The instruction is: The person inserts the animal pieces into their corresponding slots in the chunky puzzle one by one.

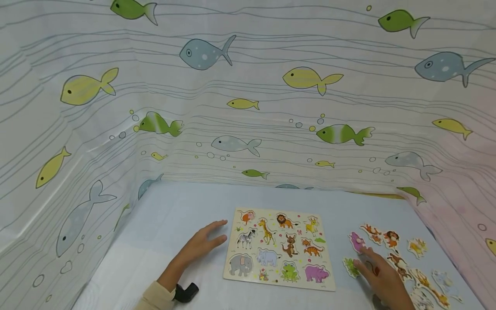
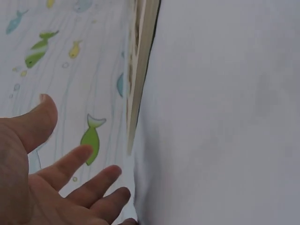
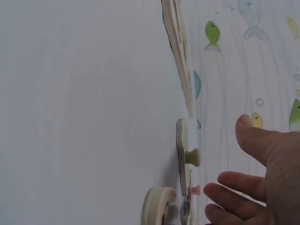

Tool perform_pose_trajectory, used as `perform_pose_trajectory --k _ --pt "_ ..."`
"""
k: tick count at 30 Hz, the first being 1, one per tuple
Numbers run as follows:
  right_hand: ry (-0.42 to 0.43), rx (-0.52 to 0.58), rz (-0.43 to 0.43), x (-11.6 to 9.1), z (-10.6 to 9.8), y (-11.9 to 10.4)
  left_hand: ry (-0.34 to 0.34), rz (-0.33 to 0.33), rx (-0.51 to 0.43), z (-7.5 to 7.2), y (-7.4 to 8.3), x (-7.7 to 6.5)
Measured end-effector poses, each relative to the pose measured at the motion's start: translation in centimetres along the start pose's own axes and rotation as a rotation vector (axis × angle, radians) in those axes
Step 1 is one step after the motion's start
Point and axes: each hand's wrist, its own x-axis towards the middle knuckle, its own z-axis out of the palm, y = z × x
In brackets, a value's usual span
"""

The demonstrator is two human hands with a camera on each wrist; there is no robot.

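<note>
My left hand [image 1: 201,243] hovers just left of a wooden animal puzzle board [image 1: 277,247], its fingers spread and holding nothing. In the left wrist view the same hand [image 2: 70,192] stands apart from the board's edge [image 2: 140,79]. My right hand [image 1: 381,275] is over the loose pieces to the right, nearest to a green frog piece [image 1: 350,268] and a purple hippo piece [image 1: 355,242]. The right wrist view has this hand [image 3: 248,187], fingers extended, beside an upright-looking piece with a green knob [image 3: 192,157]; a gap shows between them.
Around the right hand lie several more pieces: a lion [image 1: 391,240], a yellow animal [image 1: 417,248], a giraffe [image 1: 426,284], a blue-grey animal [image 1: 447,283] and a zebra [image 1: 420,298]. Fish-patterned sheeting [image 1: 271,125] walls the white table [image 1: 155,232]. A black strap-like object [image 1: 187,293] is at the left wrist.
</note>
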Motion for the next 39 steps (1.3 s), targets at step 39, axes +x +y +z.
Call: perform_pose_trajectory --k 39 --pt "0.194 -0.083 -0.149 0.1 2.6 1.6 0.022 0.081 0.162 2.6 -0.6 1.0"
